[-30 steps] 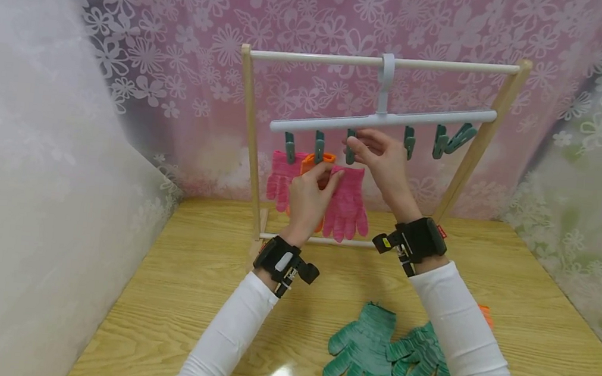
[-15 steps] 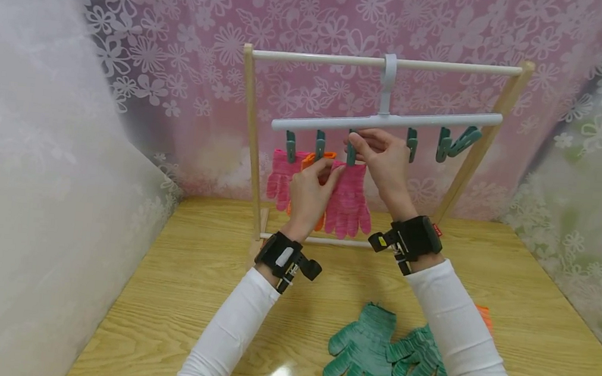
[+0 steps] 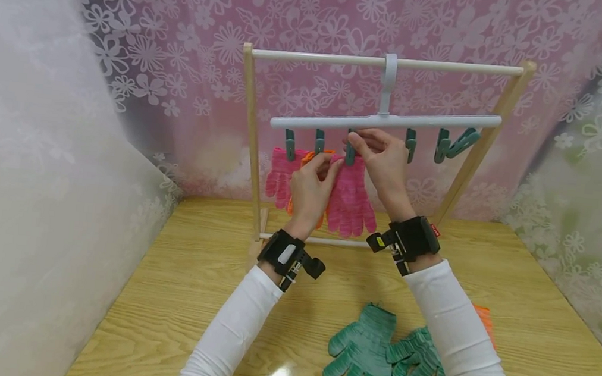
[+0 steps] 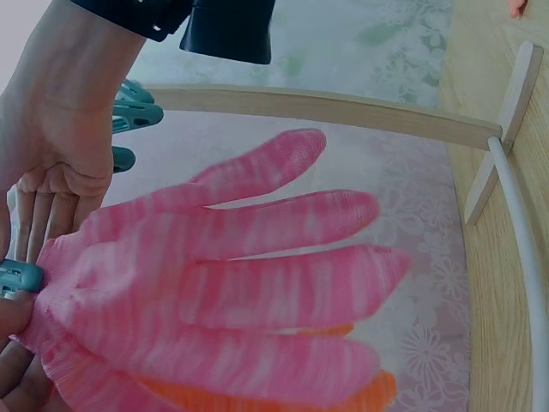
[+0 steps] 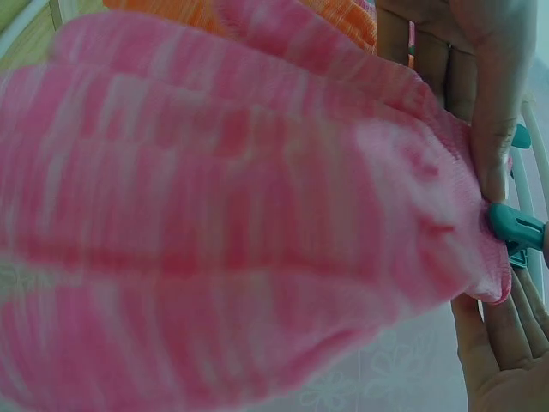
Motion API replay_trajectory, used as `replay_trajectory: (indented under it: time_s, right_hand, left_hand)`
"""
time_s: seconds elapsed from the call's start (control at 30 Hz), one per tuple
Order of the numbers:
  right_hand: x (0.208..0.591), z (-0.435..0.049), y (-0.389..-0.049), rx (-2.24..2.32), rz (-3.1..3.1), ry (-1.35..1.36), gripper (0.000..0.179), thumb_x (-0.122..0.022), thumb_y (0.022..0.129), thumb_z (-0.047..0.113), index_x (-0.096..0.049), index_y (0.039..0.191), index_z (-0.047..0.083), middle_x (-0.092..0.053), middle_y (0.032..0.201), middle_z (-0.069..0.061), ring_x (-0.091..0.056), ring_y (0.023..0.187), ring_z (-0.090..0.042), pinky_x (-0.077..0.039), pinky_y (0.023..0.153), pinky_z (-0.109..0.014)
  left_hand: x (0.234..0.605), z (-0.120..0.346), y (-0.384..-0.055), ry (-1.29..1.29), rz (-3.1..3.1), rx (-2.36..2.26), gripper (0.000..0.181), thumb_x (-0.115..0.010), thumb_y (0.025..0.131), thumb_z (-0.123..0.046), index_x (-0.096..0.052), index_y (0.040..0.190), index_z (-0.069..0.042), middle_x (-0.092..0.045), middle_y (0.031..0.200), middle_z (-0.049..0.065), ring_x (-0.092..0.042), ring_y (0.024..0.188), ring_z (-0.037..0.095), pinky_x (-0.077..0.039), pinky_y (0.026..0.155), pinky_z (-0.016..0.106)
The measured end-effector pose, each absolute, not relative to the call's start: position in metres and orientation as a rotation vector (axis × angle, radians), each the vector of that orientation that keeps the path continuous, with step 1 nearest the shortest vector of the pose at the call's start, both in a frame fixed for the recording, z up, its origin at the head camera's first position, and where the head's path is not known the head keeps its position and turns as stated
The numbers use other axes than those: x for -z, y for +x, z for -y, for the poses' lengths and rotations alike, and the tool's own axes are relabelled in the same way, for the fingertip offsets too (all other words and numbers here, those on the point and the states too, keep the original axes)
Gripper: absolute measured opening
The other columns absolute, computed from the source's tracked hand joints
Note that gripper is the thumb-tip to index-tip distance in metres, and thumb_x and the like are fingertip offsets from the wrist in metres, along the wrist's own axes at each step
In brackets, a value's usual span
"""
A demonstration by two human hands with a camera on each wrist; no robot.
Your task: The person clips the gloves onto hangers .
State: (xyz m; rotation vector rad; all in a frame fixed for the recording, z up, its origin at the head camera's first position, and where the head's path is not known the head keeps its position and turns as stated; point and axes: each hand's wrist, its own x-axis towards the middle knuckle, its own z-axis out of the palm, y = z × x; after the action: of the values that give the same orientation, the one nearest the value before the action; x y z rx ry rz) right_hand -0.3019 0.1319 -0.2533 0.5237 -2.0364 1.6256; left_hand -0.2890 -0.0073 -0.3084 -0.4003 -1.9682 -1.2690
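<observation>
A pink knit glove [image 3: 352, 201] hangs fingers-down below the white hanger bar [image 3: 334, 121]. My left hand [image 3: 311, 192] pinches its cuff at the left edge between thumb and fingers. With thumb and fingers my right hand [image 3: 386, 162] holds a green clothespin [image 3: 350, 150], whose tips overlap the cuff. In the right wrist view the clothespin [image 5: 515, 225] sits over the cuff of the pink glove [image 5: 257, 189]. To the left, an orange glove [image 3: 309, 156], partly behind my left hand, and another pink glove [image 3: 280, 177] hang from clothespins.
The hanger hooks over the top rail [image 3: 318, 58] of a wooden stand. Several more clothespins, such as a green one [image 3: 410, 145], hang on the right. Two green gloves [image 3: 367, 349] [image 3: 423, 357] and an orange item [image 3: 483, 320] lie on the wooden table [image 3: 188, 309].
My left hand has raised the pink glove's cuff, so it now meets the tips of the clothespin. My right hand stays at that clothespin.
</observation>
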Motion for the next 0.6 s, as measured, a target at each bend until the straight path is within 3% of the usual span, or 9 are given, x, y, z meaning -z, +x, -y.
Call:
replay_trajectory:
  time_s: [0.2, 0.4, 0.6]
  right_hand:
    - [0.2539, -0.1318, -0.3027, -1.631, 2.043, 0.498, 0.036, -0.072, 0.097, 0.025, -0.071, 0.121, -0.001, -0.076, 0.108, -0.013, -0.07, 0.09, -0.003, -0.057, 0.091, -0.031]
    - [0.256, -0.1334, -0.3018, -1.672, 2.078, 0.502, 0.038, -0.072, 0.097, 0.029, -0.07, 0.124, 0.002, -0.076, 0.11, -0.007, -0.07, 0.099, -0.011, -0.051, 0.102, -0.039]
    - [0.2619, -0.1361, -0.3026, -1.697, 2.08, 0.597, 0.037, -0.067, 0.1, 0.027, -0.067, 0.129, 0.004, -0.074, 0.118, -0.013, -0.066, 0.111, -0.019, -0.046, 0.108, -0.045]
  left_hand:
    - [0.3062, 0.0044, -0.289, -0.383, 1.923, 1.265, 0.024, -0.068, 0.099, -0.029, -0.076, 0.105, -0.007, -0.078, 0.09, 0.006, -0.075, 0.077, 0.015, -0.053, 0.06, 0.022]
    - [0.3057, 0.0031, -0.2887, -0.357, 1.916, 1.232, 0.025, -0.067, 0.1, -0.03, -0.076, 0.105, -0.007, -0.078, 0.088, 0.006, -0.074, 0.075, 0.014, -0.054, 0.06, 0.025]
    - [0.3079, 0.004, -0.289, -0.369, 1.944, 1.225, 0.025, -0.067, 0.1, -0.029, -0.075, 0.107, -0.006, -0.077, 0.087, 0.007, -0.072, 0.073, 0.016, -0.053, 0.062, 0.027]
